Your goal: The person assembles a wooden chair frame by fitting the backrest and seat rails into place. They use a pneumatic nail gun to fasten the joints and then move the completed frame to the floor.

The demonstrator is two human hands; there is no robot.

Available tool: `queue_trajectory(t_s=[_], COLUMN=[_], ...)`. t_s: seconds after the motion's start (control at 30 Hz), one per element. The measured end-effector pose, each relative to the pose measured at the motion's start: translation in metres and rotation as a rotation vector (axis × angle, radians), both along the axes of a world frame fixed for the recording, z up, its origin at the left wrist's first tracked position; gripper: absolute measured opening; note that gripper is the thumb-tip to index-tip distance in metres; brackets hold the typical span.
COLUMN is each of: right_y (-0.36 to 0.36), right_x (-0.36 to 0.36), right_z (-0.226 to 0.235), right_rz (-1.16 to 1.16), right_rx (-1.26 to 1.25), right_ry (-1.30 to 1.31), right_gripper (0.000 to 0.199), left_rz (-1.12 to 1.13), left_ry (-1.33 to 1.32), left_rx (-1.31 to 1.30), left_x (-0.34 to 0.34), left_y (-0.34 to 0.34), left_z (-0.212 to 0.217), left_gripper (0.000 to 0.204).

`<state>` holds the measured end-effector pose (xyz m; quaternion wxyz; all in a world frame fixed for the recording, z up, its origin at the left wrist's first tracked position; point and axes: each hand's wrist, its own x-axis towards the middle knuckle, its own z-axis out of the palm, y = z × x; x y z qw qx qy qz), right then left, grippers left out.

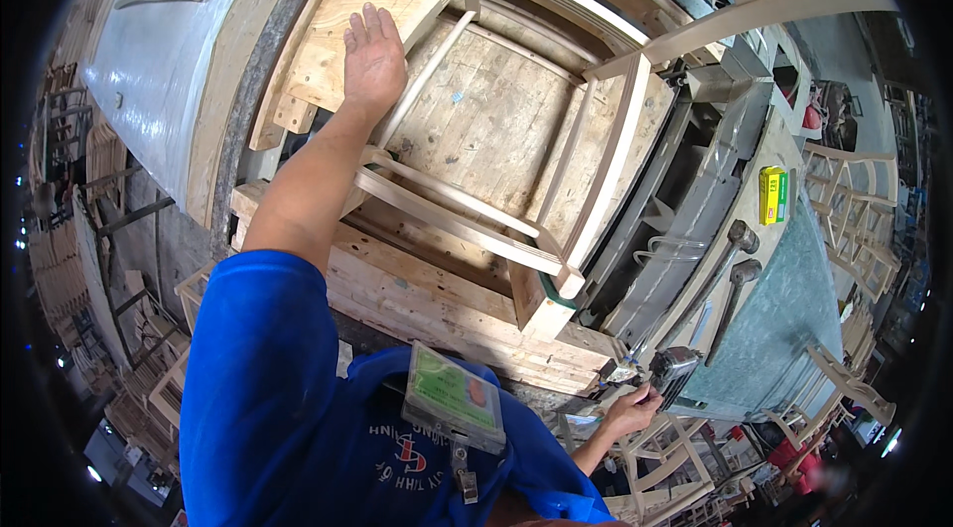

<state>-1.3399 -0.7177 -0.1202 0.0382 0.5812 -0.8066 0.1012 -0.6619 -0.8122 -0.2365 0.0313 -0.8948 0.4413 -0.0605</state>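
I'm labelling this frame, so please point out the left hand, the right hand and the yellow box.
left hand (372,56), head view, back of the hand.
right hand (632,411), head view, knuckles.
yellow box (772,195), head view, its top face.

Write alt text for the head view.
A person in a blue shirt presses the left hand flat on a pale wooden chair frame lying on a plywood jig, while the right hand grips a grey metal tool.

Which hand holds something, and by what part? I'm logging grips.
The right hand grips a metal tool at its near end. The left hand lies open on the chair frame.
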Motion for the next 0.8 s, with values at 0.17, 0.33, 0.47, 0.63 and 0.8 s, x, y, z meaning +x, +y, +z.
queue_trajectory(t_s=[0.17, 0.33, 0.47, 0.63, 0.8], right_y=[0.000, 0.001, 0.000, 0.002, -0.004], right_x=[0.003, 0.002, 0.003, 0.003, 0.013], right_z=[0.002, 0.001, 0.001, 0.004, 0.006], right_rz=[0.006, 0.004, -0.032, -0.039, -0.042], right_rx=[0.006, 0.005, 0.008, 0.032, 0.037], right_ry=[-0.009, -0.021, -0.050, -0.045, -0.022], right_gripper=[0.029, 0.030, 0.030, 0.031, 0.030], left_rz=[-0.004, -0.010, -0.005, 0.002, 0.013], left_ry=[-0.005, 0.020, 0.019, 0.024, 0.017], left_rx=[-0.001, -0.003, -0.010, -0.014, -0.003], left_x=[-0.001, -0.002, -0.002, -0.001, 0.002], left_y=[0.001, -0.001, -0.001, -0.002, 0.005], left_z=[0.000, 0.004, 0.001, -0.002, 0.000], left_gripper=[0.086, 0.086, 0.086, 0.085, 0.078])
